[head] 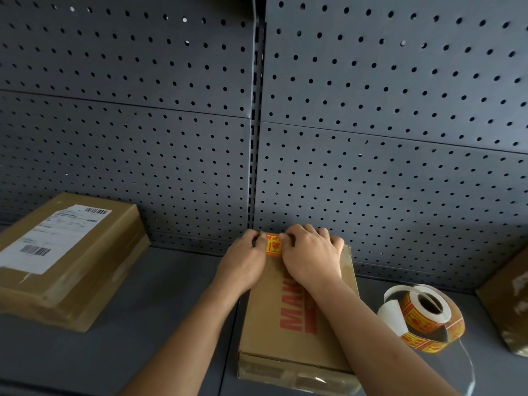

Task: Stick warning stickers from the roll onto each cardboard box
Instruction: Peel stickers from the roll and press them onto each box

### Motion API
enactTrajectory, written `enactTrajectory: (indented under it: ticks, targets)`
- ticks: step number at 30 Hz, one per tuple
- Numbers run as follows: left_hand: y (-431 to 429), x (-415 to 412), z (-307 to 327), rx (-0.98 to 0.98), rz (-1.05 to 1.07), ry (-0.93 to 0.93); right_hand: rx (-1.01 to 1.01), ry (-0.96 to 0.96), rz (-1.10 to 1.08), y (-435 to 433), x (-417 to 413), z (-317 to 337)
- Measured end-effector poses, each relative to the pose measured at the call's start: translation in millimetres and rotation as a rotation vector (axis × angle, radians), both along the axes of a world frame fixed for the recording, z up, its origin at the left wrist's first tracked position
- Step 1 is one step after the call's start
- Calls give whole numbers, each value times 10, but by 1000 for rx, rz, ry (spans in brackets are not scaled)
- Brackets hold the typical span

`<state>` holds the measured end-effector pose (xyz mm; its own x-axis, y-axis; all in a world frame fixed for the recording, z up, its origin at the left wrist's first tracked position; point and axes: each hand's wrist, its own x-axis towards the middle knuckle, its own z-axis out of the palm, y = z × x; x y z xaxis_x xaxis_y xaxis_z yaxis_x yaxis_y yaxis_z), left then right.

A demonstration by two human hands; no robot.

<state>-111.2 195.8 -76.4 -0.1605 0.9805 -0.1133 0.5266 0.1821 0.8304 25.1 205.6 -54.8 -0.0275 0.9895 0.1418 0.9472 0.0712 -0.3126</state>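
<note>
A flat cardboard box (pixel 288 338) with red lettering lies in the middle of the grey shelf. An orange and yellow warning sticker (pixel 273 246) sits on its far end. My left hand (pixel 245 261) and my right hand (pixel 311 255) rest on the box on either side of the sticker, their fingertips pressing on its edges. The sticker roll (pixel 423 312) lies on the shelf to the right of the box, with a loose strip of backing paper curling off it.
A larger cardboard box (pixel 65 258) with a white shipping label stands at the left. Part of another box (pixel 508 298) shows at the right edge. A dark pegboard wall (pixel 257 124) rises right behind the shelf (pixel 143 338).
</note>
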Motion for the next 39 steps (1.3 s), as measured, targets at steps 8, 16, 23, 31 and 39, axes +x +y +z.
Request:
enactTrajectory:
  ticks: [8, 16, 23, 31, 39]
  targets:
    - [-9, -1, -7, -14, 10, 58, -3, 35, -25, 13, 12, -6]
    - [4, -3, -8, 15, 12, 74, 16, 70, -23, 18, 42, -19]
    - [-18, -17, 9, -46, -22, 131, -2, 58, -4, 24, 52, -14]
    - [-350, -81, 158, -71, 3, -128, -12, 439, 29, -53, 225, 198]
    - [-1048, -214, 143, -268, -145, -430, -255, 683, -131, -756, 977, 122]
